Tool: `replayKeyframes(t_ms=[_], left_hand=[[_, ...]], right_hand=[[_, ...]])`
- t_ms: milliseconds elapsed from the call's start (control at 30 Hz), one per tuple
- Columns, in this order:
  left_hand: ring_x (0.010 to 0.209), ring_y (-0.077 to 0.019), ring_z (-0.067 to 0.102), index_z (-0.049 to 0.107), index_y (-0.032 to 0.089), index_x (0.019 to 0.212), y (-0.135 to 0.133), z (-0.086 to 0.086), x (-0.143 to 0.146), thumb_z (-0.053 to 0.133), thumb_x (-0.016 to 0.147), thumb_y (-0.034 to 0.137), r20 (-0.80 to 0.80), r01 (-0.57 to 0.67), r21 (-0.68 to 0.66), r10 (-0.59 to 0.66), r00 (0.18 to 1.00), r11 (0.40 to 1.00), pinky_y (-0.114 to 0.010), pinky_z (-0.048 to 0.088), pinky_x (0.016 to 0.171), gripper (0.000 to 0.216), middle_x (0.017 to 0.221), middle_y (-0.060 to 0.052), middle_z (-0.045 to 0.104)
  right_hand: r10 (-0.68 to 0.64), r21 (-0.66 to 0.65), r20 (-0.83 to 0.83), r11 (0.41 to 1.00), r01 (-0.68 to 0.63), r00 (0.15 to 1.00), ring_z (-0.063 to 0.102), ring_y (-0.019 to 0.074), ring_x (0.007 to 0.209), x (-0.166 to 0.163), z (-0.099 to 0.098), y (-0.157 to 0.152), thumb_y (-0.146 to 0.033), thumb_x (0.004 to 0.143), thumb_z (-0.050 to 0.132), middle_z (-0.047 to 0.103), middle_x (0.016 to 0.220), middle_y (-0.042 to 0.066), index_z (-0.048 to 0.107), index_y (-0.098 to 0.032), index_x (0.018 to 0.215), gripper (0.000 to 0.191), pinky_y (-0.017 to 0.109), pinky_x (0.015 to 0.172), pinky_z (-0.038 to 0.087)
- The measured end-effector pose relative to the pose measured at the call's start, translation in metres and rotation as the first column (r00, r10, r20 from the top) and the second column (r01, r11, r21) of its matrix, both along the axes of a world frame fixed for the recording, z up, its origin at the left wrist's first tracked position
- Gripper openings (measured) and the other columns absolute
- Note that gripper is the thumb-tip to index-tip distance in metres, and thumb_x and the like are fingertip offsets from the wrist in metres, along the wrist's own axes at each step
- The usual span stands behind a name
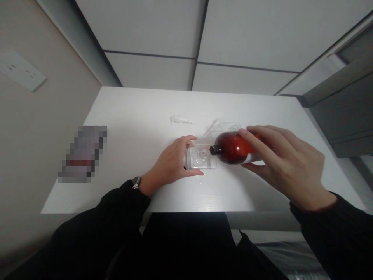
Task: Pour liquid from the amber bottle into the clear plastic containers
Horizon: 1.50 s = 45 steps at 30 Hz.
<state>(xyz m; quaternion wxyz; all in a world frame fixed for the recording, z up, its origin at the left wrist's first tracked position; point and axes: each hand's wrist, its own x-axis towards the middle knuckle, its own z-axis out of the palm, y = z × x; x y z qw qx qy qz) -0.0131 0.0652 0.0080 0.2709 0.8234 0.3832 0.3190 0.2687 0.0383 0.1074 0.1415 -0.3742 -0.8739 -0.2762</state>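
Observation:
In the head view my right hand (288, 167) is wrapped round a reddish-brown bottle (234, 147), tipped on its side with its uncapped dark neck pointing left. That neck is just over the right part of a clear container (201, 157) on the table. My left hand (175, 159) grips the container's left end, thumb on the near side and fingers on the far side. I cannot tell whether liquid is coming out of the bottle. Behind the container, partly hidden by the bottle, lies another clear plastic piece (223, 126).
A small whitish translucent piece (182, 119) lies further back on the white table (128, 116). At the left edge is a pixelated flat object (84, 153). A wall socket plate (21, 70) is on the left wall, and pale panels (145, 70) stand behind the table.

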Motion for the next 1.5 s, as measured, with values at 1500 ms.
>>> replayKeyframes(t_ms=[1500], left_hand=[[0.128,-0.0347,0.061,0.044,0.023,0.148,0.0021,0.0068,0.0003,0.091,0.073,0.05,-0.072,0.037,0.006,-0.037,0.997,0.999,-0.054,0.053,0.107,0.092,0.141,-0.015,0.059]], right_hand=[[-0.02,-0.041,-0.033,0.999,0.019,0.999,0.071,0.0308,0.107,0.0017,-0.0005,-0.0009,-0.027,0.094,0.073,0.073,0.127,0.015,0.045,-0.021,0.154,0.066,0.038,0.079,0.056]])
